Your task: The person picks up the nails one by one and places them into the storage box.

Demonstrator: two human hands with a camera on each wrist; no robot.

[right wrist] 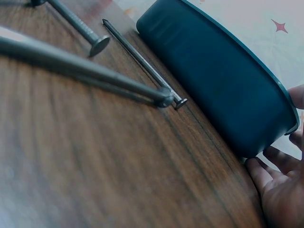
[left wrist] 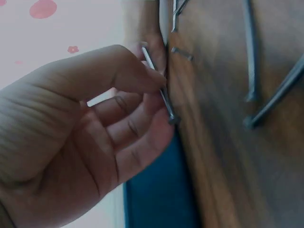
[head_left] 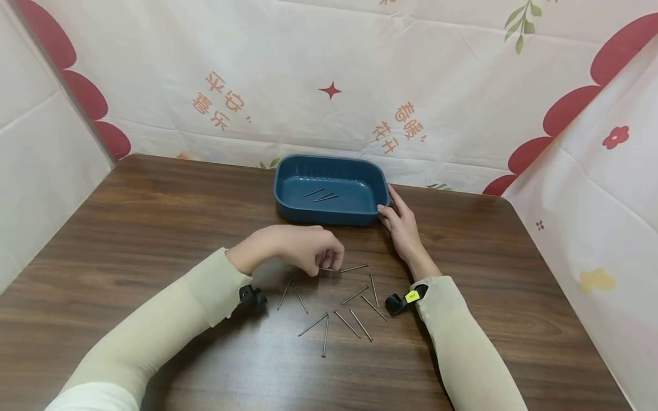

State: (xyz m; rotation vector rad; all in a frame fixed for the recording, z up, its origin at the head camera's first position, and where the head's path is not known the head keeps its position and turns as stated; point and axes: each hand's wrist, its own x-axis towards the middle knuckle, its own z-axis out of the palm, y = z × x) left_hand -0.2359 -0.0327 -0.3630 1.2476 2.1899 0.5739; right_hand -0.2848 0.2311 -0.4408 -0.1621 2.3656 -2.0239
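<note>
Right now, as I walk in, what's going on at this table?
A person's left hand pinches a thin grey metal nail above a brown wood-grain table. The right hand holds the right end of a dark blue, rectangular, plastic-looking tray. A few nails lie inside the tray, while more nails lie scattered on the table, nearer the person.

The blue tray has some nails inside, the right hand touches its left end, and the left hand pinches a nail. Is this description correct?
Not fully: the right hand touches the right end of the blue tray, as the head view shows. The nails inside and the nail pinched by the left hand are correct.
</note>
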